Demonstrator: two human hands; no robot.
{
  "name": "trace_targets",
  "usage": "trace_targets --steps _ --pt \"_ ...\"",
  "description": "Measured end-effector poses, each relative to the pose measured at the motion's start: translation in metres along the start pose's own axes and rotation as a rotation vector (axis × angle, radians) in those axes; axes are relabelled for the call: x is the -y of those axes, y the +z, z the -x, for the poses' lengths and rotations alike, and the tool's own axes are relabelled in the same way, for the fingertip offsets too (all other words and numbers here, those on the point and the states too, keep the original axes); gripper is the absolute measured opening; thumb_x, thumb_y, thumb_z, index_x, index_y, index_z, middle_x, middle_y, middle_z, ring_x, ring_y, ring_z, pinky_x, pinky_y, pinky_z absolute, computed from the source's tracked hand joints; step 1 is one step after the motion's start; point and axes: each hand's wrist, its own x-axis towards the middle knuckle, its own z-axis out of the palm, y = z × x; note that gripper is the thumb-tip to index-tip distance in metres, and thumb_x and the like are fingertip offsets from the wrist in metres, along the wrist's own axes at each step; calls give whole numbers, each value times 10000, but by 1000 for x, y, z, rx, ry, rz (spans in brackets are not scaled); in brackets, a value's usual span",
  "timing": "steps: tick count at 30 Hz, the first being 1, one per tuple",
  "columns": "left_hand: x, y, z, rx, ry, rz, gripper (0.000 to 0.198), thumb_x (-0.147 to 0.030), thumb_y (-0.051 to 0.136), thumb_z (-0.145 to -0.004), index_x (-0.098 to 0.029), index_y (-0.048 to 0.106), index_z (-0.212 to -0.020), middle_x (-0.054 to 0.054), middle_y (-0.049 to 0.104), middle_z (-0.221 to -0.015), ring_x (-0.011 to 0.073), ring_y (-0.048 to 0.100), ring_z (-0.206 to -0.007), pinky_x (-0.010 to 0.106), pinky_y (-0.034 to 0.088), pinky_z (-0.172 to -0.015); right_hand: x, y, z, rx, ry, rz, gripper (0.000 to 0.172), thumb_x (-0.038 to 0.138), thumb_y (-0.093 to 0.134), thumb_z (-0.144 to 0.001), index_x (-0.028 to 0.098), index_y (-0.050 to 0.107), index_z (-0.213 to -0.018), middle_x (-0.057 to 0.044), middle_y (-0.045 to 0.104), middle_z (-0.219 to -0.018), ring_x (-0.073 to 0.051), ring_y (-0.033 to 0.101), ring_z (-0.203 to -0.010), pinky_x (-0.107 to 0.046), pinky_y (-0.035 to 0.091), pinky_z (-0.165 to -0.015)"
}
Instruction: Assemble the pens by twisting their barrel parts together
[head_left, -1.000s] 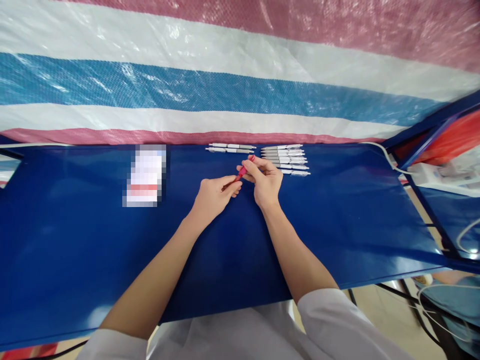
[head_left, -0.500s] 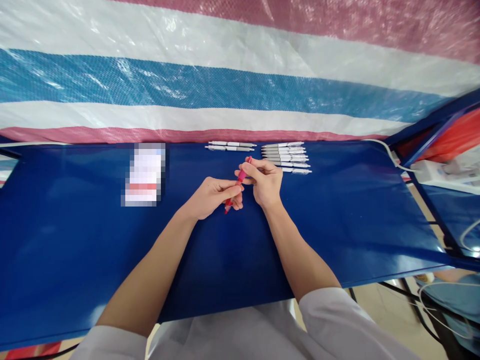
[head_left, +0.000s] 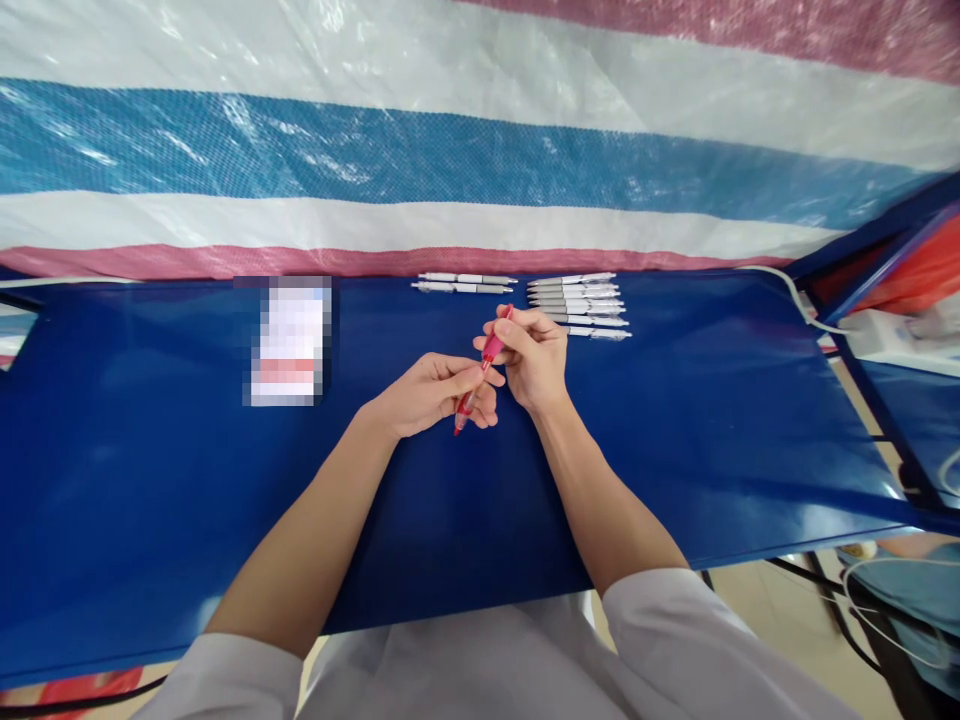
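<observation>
Both hands hold one red pen (head_left: pixel 484 365) over the middle of a blue table (head_left: pixel 675 430). My left hand (head_left: pixel 431 395) pinches its lower part near the tip, which points down at the table. My right hand (head_left: pixel 532 355) is curled round its upper end. Behind my right hand lies a row of several white pens (head_left: pixel 581 303), side by side. Two more white pens (head_left: pixel 465 283) lie to the left of that row, near the table's far edge.
A blurred white and red card or box (head_left: pixel 289 340) lies on the table to the left. A striped plastic sheet (head_left: pixel 450 150) hangs behind the table. At the right stand another blue frame (head_left: pixel 870 260), a white power strip (head_left: pixel 892 335) and cables.
The red pen swung from nearly level to steeply tilted, tip down. My left hand slid down along it toward the tip. My right hand kept the upper end.
</observation>
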Motion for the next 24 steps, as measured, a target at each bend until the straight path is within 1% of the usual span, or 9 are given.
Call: trace_targets --steps 2,4,9,12,15,18,21,22,24 --pt "1 -1 -2 -41 16 -13 402 -486 746 -770 -126 730 -948 90 736 -762 185 705 -656 301 576 -636 -1 -1 -2 -17 -19 12 298 406 844 -589 228 669 -752 26 745 -804 -171 742 -664 -263 624 -525" --pt "3 -3 -4 -104 61 -79 383 -458 746 -777 -133 731 -978 98 751 -812 198 717 -707 320 576 -683 -2 -2 -4 -44 -44 21 285 388 839 -604 229 675 -775 25 744 -836 -166 741 -672 -266 630 -544" --pt "7 -2 -9 -361 253 -430 326 -400 768 -750 -158 737 -966 65 747 -792 192 698 -697 240 473 -522 -6 -2 -10 -100 -76 19 296 369 836 -605 228 679 -813 26 734 -852 -164 742 -715 -262 636 -598" --pt "7 0 -9 -448 319 -452 315 -376 774 -741 -157 732 -964 49 734 -751 165 665 -632 235 446 -494 -7 -2 -11 -110 -88 3 300 375 833 -608 232 692 -831 26 736 -898 -156 743 -727 -230 621 -570" --pt "4 0 -6 -403 262 -394 280 -361 758 -765 -153 729 -950 44 726 -708 160 671 -614 230 463 -503 -7 -3 -10 -85 -81 -12 277 354 838 -614 234 719 -833 29 739 -835 -156 744 -718 -216 610 -545" --pt "0 -3 -1 -247 180 -272 261 -370 720 -814 -150 730 -954 49 729 -722 157 689 -633 241 515 -572 -5 -3 -9 -46 -33 -45 242 310 845 -614 222 738 -812 25 743 -747 -155 743 -697 -221 617 -581" --pt "0 -7 1 -83 108 -129 300 -404 695 -839 -146 729 -988 58 727 -751 162 697 -654 274 551 -632 -4 -4 -8 -16 15 -70 236 301 840 -614 223 741 -813 16 759 -762 -158 742 -685 -230 615 -581" --pt "1 -8 1 -54 91 -96 311 -411 695 -840 -144 728 -995 64 729 -764 168 702 -677 287 559 -659 -5 -4 -8 -6 25 -68 242 306 836 -618 226 741 -826 12 763 -773 -162 744 -692 -234 615 -581" --pt "3 -8 0 -71 86 -86 312 -411 699 -838 -141 730 -991 75 737 -797 176 708 -725 297 563 -701 -5 -4 -8 2 25 -60 251 313 827 -629 229 741 -850 8 768 -790 -168 748 -710 -233 612 -578"
